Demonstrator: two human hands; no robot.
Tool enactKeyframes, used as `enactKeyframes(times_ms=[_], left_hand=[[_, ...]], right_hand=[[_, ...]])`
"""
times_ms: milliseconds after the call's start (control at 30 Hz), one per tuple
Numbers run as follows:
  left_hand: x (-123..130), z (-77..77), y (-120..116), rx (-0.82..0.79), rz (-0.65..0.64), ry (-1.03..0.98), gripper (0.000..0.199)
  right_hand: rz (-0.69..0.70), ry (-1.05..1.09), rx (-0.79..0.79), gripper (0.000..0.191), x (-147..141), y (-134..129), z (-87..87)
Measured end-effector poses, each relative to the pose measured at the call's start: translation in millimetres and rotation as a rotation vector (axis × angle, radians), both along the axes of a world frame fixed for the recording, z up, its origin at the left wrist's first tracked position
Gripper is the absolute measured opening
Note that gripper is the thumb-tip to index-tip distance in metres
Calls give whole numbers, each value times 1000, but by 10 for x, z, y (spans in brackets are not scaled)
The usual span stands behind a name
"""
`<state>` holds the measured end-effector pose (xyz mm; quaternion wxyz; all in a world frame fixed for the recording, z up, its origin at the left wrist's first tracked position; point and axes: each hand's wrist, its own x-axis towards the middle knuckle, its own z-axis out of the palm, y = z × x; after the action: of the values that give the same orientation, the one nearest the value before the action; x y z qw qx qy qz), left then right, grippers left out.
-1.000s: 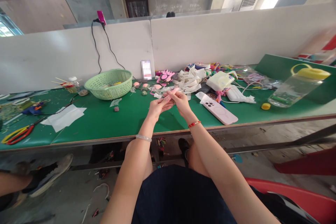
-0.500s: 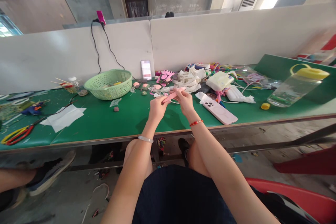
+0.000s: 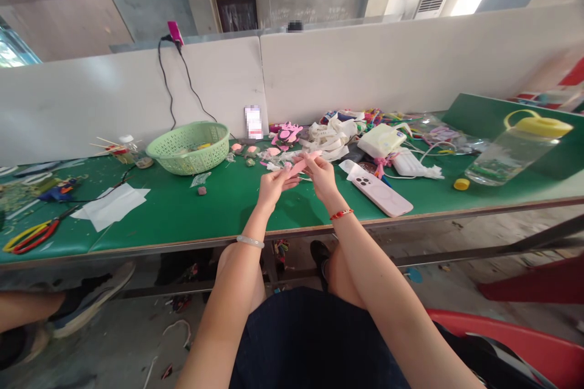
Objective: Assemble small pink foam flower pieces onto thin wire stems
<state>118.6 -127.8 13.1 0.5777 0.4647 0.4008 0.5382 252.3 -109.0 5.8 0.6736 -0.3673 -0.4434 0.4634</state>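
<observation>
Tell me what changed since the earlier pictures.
The left hand and right hand have drawn slightly apart; the narrow pink strip now shows longer, pinched by the right hand, tilted down toward the left. The green plastic basket and pink-cased phone stayed put.

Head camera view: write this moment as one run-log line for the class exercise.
hands: left hand, right hand | holding: pink strip | surface: green workbench

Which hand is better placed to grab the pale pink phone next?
Probably the right hand: it is nearer the pale pink phone, and the left hand is farther off. Both hands hold the pink foam strip.
</observation>
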Motion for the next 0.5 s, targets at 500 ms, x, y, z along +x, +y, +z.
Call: enactKeyframes(times_ms=[500], left_hand=[[-52, -20, 24, -265, -132, -190, 11]], right_hand=[[88, 46, 22, 44, -30, -24, 23]])
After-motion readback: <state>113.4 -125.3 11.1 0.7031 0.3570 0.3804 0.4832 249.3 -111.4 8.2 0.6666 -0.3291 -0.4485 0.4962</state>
